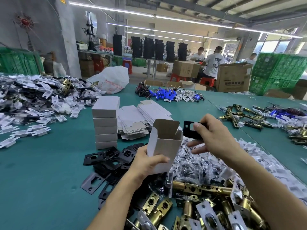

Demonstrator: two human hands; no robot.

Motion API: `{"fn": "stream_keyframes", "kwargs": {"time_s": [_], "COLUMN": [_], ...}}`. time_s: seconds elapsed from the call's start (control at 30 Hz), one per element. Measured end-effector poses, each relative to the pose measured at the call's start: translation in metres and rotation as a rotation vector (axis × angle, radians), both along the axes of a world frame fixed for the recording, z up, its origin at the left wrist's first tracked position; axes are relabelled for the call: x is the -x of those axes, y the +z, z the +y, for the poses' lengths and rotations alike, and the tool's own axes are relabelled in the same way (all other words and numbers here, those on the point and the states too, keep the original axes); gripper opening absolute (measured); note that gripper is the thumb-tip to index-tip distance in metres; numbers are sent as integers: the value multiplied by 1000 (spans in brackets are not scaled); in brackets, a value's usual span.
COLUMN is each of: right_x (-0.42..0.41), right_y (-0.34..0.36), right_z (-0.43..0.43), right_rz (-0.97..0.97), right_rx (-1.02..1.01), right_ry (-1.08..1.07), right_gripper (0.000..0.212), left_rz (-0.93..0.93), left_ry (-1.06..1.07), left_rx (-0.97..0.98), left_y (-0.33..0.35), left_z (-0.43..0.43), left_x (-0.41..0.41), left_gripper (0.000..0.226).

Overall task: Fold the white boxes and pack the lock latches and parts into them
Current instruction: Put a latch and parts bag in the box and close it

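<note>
1. The white box is folded into an upright sleeve and held above the tabletop, near the middle of the view. Its top is open, with the tuck flap standing up at the back.
2. The left hand grips the lower part of the box. Its fingers are curled round it, with the thumb across the front face.
3. The right hand pinches a black strike plate between thumb and forefinger. The other fingers are spread loosely below it.
4. The plate sits just beside the right edge of the box's open mouth. Whether the two touch cannot be told.
5. Under the hands lie a heap of black plates, small clear bags of screws and a pile of brass lock latches.
6. Behind the held box, to the left, stands a stack of closed white boxes. Flat box blanks are piled just beside it.
7. A large heap of white plastic parts covers the far left of the tabletop, and more brass latches lie at the right.
8. Farther back are blue battery packs and a white plastic sack.
9. Beyond the tabletop stand green crates and brown cartons, with people seated at another bench.
</note>
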State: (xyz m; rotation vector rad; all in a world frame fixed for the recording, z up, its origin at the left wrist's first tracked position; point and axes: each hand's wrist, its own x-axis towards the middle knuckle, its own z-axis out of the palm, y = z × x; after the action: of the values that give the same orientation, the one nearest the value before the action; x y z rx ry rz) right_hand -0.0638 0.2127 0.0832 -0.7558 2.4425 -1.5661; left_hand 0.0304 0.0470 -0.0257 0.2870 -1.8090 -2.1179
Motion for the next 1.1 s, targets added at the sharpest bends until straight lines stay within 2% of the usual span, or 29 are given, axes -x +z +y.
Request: {"fn": "stream_keyframes", "kwargs": {"time_s": [0.07, 0.17, 0.3, 0.37, 0.47, 0.53, 0.63, 0.77, 0.83, 0.97, 1.1], "right_x": [-2, -4, -4, -5, -6, -6, -7, -10, -14, -17, -7], "right_y": [1, 4, 13, 16, 14, 9, -4, -17, -25, -38, -33], "right_z": [0, 2, 5, 4, 2, 1, 3, 7, 6, 4, 9], "right_rz": [-13, 123, 223, 274, 408, 446, 342, 249, 237, 255, 231], "right_rx": [56, 69, 46, 31, -103, -287, -628, -911, -969, -961, -912], "right_ry": [33, 57, 86, 76, 65, 93, 262, 395, 406, 396, 358], "right_gripper": [19, 7, 22, 18, 12, 9, 6, 31, 40, 28, 22], "left_rz": [49, 122, 216, 262, 289, 283, 273, 274, 286, 359, 305], "left_ry": [-22, -5, 107, 160, 194, 228, 289, 363, 367, 304, 321], "left_rx": [-8, -57, -133, -158, -146, -146, -148, -149, -137, -131, -75], "left_y": [0, -1, 3, 6, 11, 12, 13, 12, 13, 17, 14], "left_z": [-1, -1, -1, -3, -2, 0, 2, 2, 1, 3, 5], "left_x": [-3, -3, 1, 1, -1, -1, -1, -1, -2, -2, 1], "left_gripper": [34, 41, 59, 66, 62, 50, 32, 23, 27, 29, 31]}}
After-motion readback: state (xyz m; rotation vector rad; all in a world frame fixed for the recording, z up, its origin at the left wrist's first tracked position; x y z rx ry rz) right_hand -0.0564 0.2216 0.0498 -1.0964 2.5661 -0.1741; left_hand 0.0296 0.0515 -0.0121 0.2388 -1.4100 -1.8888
